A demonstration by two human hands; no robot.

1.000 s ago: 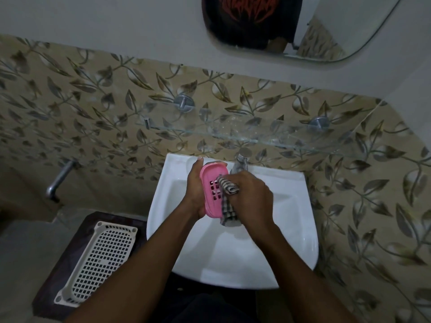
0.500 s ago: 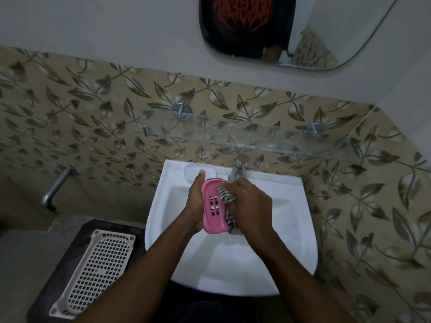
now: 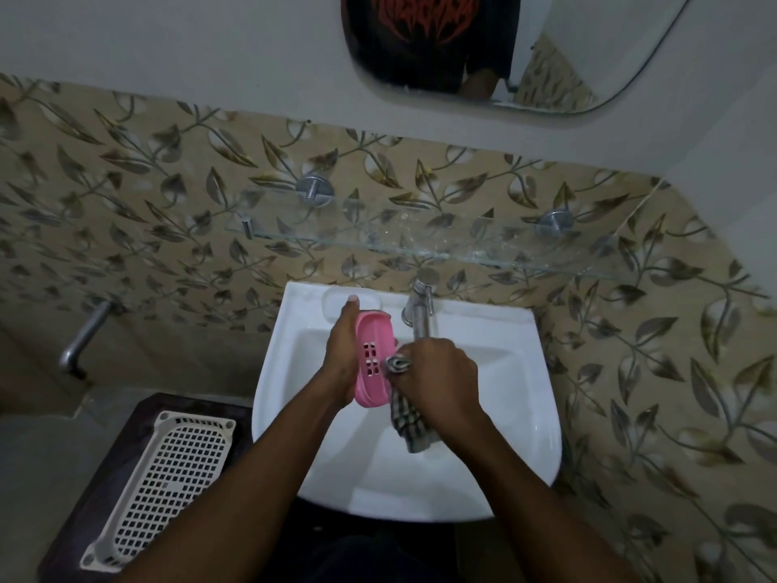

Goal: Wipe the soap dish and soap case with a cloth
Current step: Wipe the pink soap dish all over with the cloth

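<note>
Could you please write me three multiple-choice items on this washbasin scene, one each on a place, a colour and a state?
1. Where is the white perforated plastic tray?
A. on the glass shelf
B. on the dark stand left of the basin
C. inside the basin

2. What colour is the slotted plastic soap dish?
A. pink
B. blue
C. green

3. What is the right hand doing?
A. turning the tap
B. hanging empty
C. gripping a checked cloth

Answers:
1 B, the tray lies beside the white ceramic basin.
2 A, the dish, held by the left hand, is pink.
3 C, the right hand clutches the cloth against the dish.
</note>
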